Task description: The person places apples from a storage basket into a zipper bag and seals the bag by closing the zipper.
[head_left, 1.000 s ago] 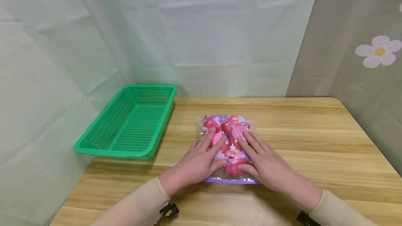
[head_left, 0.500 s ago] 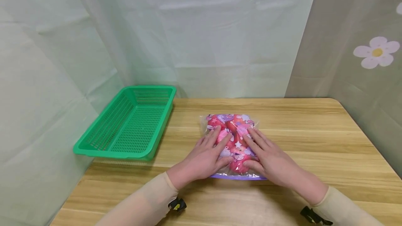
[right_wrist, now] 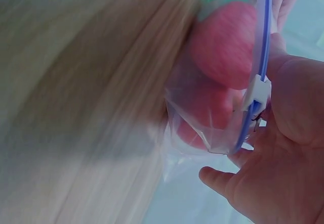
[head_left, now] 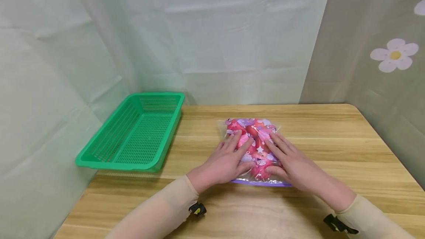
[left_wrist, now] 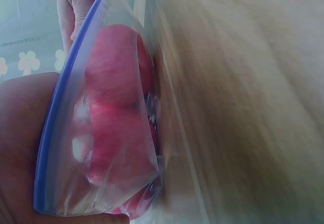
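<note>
A clear zip bag (head_left: 260,150) printed with pink and purple cartoon shapes lies flat on the wooden table. Several round red fruits (left_wrist: 114,64) that look like apples fill it. My left hand (head_left: 225,159) rests on the bag's left side with fingers straight and spread, and my right hand (head_left: 297,165) lies the same way on its right side. The bag's purple-blue zip edge (left_wrist: 66,97) faces me, below both thumbs. In the right wrist view a white slider (right_wrist: 257,93) sits near one end of that zip. My palms hide part of the bag's sides.
A green perforated plastic basket (head_left: 146,135) with nothing in it stands at the table's left side. Pale cloth (head_left: 225,40) hangs behind the table, and a grey flowered cloth (head_left: 365,65) hangs on the right. Bare wood (head_left: 342,143) stretches right of the bag.
The bag has slid right and slightly away from me across the table, with both hands moving along on top of it. The basket has stayed in place.
</note>
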Available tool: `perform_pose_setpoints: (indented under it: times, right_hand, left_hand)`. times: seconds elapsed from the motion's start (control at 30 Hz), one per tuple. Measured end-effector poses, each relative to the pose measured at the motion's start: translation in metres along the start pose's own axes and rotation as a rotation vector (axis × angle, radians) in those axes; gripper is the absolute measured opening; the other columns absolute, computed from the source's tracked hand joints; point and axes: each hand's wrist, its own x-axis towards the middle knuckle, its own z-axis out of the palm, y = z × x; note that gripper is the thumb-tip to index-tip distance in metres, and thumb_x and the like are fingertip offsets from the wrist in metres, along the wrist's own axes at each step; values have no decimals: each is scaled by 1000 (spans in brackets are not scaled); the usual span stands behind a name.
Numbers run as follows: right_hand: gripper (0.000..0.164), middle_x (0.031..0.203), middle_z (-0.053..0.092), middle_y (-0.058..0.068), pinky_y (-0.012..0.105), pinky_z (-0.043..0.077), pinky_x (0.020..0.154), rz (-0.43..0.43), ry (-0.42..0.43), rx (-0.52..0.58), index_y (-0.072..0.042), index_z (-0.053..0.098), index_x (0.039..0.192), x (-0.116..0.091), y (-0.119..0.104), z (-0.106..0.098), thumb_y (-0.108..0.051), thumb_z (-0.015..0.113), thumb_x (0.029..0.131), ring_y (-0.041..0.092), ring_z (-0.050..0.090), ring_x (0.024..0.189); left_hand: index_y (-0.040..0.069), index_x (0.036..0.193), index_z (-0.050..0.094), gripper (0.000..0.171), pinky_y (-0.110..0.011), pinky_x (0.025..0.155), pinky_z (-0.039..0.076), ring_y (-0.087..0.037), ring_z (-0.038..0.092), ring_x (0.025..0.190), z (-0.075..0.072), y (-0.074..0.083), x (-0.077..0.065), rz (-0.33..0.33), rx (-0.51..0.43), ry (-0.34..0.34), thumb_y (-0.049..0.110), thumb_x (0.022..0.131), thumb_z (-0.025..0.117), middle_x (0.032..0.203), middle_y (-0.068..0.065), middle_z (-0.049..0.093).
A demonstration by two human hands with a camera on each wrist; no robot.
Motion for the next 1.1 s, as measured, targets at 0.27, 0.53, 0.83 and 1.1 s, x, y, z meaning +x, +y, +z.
perform_pose_setpoints:
  times: [0.27, 0.53, 0.83, 1.1]
  right_hand:
    - [87, 180, 24, 21, 69, 32, 124, -2, -3, -14, -5, 36, 172, -1, 6, -9, -50, 71, 107, 50, 26, 162]
    - [85, 176, 32, 23, 68, 30, 126, 4, 71, -116, -3, 40, 170, 13, -11, -8, -49, 72, 106, 48, 31, 161]
    - [82, 177, 35, 17, 67, 26, 129, -5, 121, -203, -4, 44, 168, 32, -31, 8, -53, 68, 107, 44, 31, 162]
    - [81, 176, 36, 17, 70, 22, 129, 31, 88, -244, -5, 45, 168, 38, -37, 13, -55, 66, 108, 42, 30, 163]
  left_hand:
    - [34, 179, 13, 86, -66, 131, 20, -43, 9, 168, -3, 3, 8, 20, -26, 9, 75, 109, 41, 185, -13, 0]
    - [24, 178, 19, 87, -68, 129, 22, -39, 16, 168, -11, -6, -8, -24, -16, 43, 69, 110, 48, 185, -13, 9]
    - [15, 177, 25, 86, -70, 128, 24, -42, 25, 165, -12, -14, -24, -43, -19, 47, 66, 112, 47, 181, -17, 24]
    - [9, 175, 29, 85, -69, 129, 23, -36, 28, 165, -3, -11, -22, -35, -27, 11, 63, 112, 50, 178, -10, 33]
